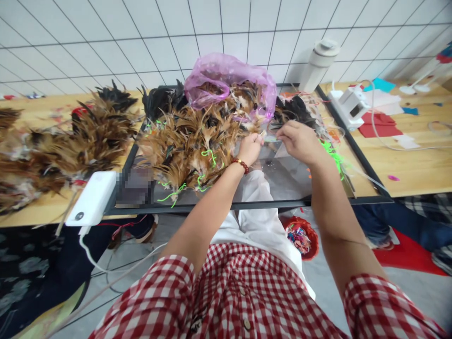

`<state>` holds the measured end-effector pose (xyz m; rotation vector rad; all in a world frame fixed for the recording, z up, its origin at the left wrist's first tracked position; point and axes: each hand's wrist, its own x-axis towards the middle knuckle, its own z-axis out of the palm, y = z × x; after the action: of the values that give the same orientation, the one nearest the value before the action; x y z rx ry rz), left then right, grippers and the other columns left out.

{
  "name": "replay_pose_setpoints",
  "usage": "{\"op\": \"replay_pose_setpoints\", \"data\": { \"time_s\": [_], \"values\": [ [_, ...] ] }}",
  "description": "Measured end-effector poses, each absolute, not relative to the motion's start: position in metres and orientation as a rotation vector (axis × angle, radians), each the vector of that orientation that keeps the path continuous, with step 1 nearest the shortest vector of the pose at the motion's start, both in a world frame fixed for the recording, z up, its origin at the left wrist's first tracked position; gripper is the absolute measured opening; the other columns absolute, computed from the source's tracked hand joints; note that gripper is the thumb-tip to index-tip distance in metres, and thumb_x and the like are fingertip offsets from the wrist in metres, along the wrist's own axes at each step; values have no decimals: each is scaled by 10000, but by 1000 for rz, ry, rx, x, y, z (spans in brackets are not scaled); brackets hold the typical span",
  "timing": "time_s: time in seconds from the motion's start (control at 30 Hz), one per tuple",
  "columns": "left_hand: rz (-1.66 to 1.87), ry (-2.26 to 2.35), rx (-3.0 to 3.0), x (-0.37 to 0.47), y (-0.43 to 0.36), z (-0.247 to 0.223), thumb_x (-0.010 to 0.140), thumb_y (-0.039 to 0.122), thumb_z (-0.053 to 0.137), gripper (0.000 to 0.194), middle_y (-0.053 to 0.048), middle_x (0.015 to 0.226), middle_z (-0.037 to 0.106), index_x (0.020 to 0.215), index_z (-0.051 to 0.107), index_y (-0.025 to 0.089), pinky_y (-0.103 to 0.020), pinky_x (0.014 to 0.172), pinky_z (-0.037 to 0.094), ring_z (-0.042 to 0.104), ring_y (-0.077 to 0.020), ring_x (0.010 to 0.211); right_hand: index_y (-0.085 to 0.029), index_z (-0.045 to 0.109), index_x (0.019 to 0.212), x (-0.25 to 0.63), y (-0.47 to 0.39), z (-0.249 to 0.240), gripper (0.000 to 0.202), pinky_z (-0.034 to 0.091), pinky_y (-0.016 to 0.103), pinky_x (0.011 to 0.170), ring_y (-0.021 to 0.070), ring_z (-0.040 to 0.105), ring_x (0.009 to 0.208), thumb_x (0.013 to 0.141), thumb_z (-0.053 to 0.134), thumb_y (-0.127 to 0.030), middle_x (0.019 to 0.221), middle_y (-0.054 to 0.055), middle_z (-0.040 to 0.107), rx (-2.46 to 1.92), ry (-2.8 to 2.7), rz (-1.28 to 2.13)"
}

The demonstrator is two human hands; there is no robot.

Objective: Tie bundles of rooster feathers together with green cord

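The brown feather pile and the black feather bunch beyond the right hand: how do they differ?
The brown feather pile spreads wide; the black feather bunch is much smaller. The pile is mostly tawny, while the bunch looks almost wholly black. Both lie near the pink plastic bag.

Anything in right grip [300, 140] seems indistinct.

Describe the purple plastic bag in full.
The purple plastic bag is thin, translucent and crinkled, with a shiny surface. It slumps at the back of the black-rimmed tray, its mouth gaping toward the person. A loop, perhaps a handle, curls at its left. Brown feathers show inside and lie against its front. The left hand and right hand are in front, seemingly apart from it.
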<state>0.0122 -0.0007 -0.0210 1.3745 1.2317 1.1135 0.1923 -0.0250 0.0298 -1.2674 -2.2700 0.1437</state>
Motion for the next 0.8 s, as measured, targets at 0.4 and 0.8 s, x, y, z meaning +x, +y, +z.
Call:
{"op": "replay_pose_setpoints", "data": {
  "time_s": [0.4,0.8],
  "values": [
    [1025,1061,1575,8,-15,-3,973,209,521,328,36,604,466,647,495,186,-250,650,356,420,-103,590,-195,718,783,194,-2,7,198,425,309,668,166,590,665,869,606,-333,705,21,678,-1011,-2204,461],
    [1041,1055,1807,12,-22,-12,1001,452,527,406,-26,704,624,693,586,193,-285,730,444,567,-153,725,-245,707,847,184,1,16,408,526,389,814,198,615,835,906,655,-645,839,41,646,-888,-1881,517]
  ]
}}
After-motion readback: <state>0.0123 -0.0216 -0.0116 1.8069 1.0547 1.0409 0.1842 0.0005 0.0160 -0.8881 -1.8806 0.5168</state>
